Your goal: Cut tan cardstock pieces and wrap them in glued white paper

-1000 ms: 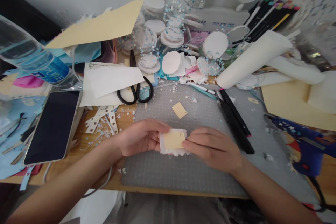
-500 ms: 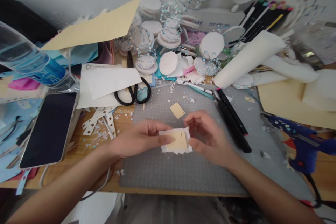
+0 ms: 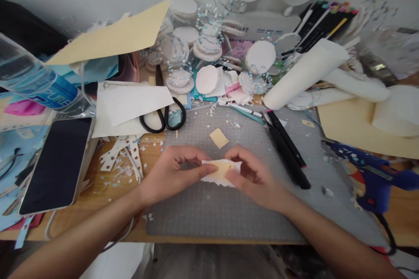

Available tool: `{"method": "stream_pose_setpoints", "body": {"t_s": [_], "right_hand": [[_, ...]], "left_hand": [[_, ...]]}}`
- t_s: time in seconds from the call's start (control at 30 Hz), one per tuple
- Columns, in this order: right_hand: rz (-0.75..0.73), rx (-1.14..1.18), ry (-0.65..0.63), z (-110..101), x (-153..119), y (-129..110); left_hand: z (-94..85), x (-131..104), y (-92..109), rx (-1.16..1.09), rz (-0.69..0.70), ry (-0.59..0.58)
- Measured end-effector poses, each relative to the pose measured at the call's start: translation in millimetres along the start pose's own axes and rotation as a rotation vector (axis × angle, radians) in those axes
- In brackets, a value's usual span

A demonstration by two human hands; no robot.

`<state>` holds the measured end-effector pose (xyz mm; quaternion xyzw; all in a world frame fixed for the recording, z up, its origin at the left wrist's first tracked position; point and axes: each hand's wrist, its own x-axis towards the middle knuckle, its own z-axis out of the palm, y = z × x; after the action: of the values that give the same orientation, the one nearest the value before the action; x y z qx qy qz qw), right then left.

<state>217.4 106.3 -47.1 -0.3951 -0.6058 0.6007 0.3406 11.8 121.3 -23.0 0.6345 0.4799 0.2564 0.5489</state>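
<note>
Between my two hands is a small yellow card [image 3: 220, 171] lying on a white, ragged-edged piece of paper [image 3: 218, 180]. My left hand [image 3: 176, 170] pinches its left end, thumb on top and fingers behind. At the right end, my right hand [image 3: 252, 176] grips it the same way, its thumb pressing on the card. A small dark mark shows near the card's upper right. Just beyond the hands, a second yellow card piece [image 3: 219, 138] lies flat on the grey cutting mat [image 3: 196, 216].
Black-handled scissors [image 3: 165, 120] lie beyond my left hand, partly under white paper. A phone [image 3: 57, 165] and a tilted water bottle [image 3: 59, 89] are at left. Black pens [image 3: 288, 148], a blue glue gun [image 3: 369, 174] and a white paper roll [image 3: 306, 74] stand or lie to the right.
My right hand has closed in on the right end of the card and paper, its thumb now over the card. The view has shifted slightly.
</note>
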Motion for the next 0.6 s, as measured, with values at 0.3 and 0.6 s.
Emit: {"method": "stream_pose_setpoints", "body": {"t_s": [0.3,0.6], "right_hand": [[0.075,0.265,0.123,-1,3,0],[0.017,0.459,0.436,-18,15,-1]], "left_hand": [[10.5,-7,-4,-0.14,0.172,-0.268],[59.2,-24,-12,0.594,0.539,-0.489]]}}
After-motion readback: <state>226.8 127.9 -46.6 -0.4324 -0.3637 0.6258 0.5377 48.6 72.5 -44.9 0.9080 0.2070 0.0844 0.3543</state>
